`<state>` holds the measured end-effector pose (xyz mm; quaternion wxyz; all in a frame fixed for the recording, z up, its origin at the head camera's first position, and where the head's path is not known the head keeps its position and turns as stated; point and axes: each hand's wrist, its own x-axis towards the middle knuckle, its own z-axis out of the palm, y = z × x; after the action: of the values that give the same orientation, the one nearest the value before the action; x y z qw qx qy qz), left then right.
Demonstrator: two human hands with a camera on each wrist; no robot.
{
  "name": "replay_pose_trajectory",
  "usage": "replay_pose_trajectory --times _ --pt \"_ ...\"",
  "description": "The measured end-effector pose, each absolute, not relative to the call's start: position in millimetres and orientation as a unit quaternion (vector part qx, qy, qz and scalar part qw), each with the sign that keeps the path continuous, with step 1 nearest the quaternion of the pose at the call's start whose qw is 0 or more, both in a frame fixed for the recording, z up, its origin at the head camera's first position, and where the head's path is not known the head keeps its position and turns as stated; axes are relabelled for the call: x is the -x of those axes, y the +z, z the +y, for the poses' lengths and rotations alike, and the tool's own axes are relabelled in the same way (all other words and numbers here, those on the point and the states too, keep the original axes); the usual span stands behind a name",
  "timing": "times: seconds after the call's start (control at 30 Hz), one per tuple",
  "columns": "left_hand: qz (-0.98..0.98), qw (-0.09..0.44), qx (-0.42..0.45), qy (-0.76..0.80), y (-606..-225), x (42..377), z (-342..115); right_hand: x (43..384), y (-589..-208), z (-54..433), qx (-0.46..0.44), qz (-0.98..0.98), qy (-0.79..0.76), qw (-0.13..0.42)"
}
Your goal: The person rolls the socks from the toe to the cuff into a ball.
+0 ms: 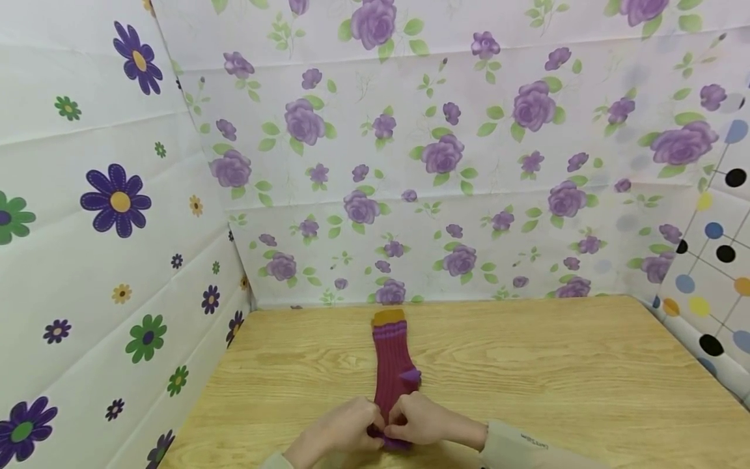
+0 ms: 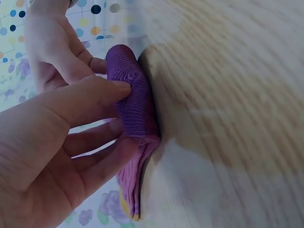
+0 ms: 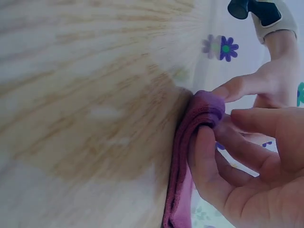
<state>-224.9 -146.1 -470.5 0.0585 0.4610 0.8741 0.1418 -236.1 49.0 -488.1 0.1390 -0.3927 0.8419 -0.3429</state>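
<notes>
A maroon ribbed sock (image 1: 391,358) lies lengthwise on the wooden table, its mustard cuff (image 1: 388,317) away from me and a purple heel patch (image 1: 411,376) on its right side. Several knit layers show along its edge in the right wrist view. At the near end, the purple toe (image 2: 135,107) is curled up into a small roll. My left hand (image 1: 350,423) pinches the left part of this roll, thumb pressed on the purple knit. Close beside it, my right hand (image 1: 418,419) grips the right part, fingertips tucked at the fold (image 3: 209,111).
The wood-grain table (image 1: 527,365) extends to both sides of the sock. A rose-print sheet (image 1: 439,156) hangs along the back edge. A flower-print sheet (image 1: 88,260) stands at the left, a dotted one (image 1: 715,260) at the right.
</notes>
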Motion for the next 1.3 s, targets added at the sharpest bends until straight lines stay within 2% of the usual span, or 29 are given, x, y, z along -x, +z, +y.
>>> replay_pose_trajectory --times 0.17,0.4,0.6,1.3 --pt "0.885 0.100 -0.423 0.167 -472.1 227.4 -146.3 234.5 -483.5 49.2 0.392 0.851 -0.317 0.144" --pt "0.898 0.153 -0.326 0.253 -474.5 235.6 -144.6 236.7 -482.5 48.0 0.376 0.862 -0.311 0.134" --pt "0.892 0.171 -0.290 0.301 -472.3 240.7 -142.8 238.0 -484.2 47.9 0.384 0.864 -0.302 0.117" --pt "0.910 0.137 -0.216 0.327 -473.9 241.4 -133.7 235.4 -485.4 50.2 0.356 0.869 -0.327 0.110"
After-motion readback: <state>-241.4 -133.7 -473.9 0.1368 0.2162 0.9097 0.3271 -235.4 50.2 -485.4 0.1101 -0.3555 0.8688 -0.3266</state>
